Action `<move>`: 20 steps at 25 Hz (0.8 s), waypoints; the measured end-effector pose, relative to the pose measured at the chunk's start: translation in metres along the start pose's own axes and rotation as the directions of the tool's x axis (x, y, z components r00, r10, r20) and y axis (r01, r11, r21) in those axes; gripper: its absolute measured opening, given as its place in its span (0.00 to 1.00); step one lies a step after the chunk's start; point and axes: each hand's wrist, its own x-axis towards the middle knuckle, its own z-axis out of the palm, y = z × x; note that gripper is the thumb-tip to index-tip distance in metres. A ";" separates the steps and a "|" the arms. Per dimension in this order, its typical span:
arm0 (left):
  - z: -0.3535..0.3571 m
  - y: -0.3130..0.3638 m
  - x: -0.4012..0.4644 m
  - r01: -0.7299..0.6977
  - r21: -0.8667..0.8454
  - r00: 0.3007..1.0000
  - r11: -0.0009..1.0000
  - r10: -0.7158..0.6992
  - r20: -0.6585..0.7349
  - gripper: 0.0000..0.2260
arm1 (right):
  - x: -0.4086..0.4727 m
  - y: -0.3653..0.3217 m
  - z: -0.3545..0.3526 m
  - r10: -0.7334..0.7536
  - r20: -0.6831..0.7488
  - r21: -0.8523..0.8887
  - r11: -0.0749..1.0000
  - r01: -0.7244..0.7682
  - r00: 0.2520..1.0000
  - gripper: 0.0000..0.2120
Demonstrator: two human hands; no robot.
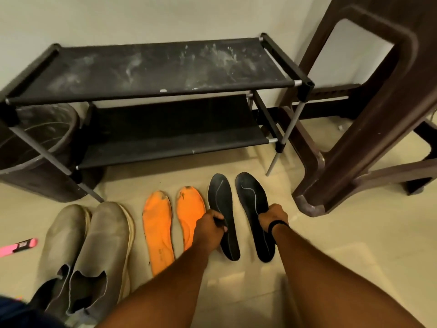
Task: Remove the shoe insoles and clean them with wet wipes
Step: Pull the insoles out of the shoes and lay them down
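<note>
The left hand point(209, 229) is closed on the left black insole point(223, 216), fingers curled over its inner edge about halfway along its length. The right hand point(272, 218) grips the right black insole point(254, 209) the same way, at its outer edge near the middle; a dark band sits at that wrist. Both black insoles lie flat on the floor point(354, 245), side by side, toes pointing away from the hands, heels back toward the person. The two are close but not touching.

Just left of the left hand lie two orange insoles point(157, 233), also flat on the floor, toes away, with dark scuffs at the toe ends. The left forearm crosses over the heel of the nearer orange one. Further left of them stand a pair of grey shoes point(94, 252), touching each other, openings toward the person. Left of the shoes, at the frame edge, lies a pink object point(20, 246); what it is cannot be told.

Beyond the hands is a low black shoe rack point(151, 69) with two fabric shelves, the top one dusty with pale marks. A dark bin point(35, 147) stands at the rack's left end. Right of the right hand is a brown plastic chair point(369, 129).
</note>
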 end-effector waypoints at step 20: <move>-0.005 0.021 -0.036 0.000 0.088 0.997 0.996 0.007 -0.071 0.04 | -0.031 0.003 0.005 -0.182 -0.017 -0.334 0.928 0.166 0.983 0.23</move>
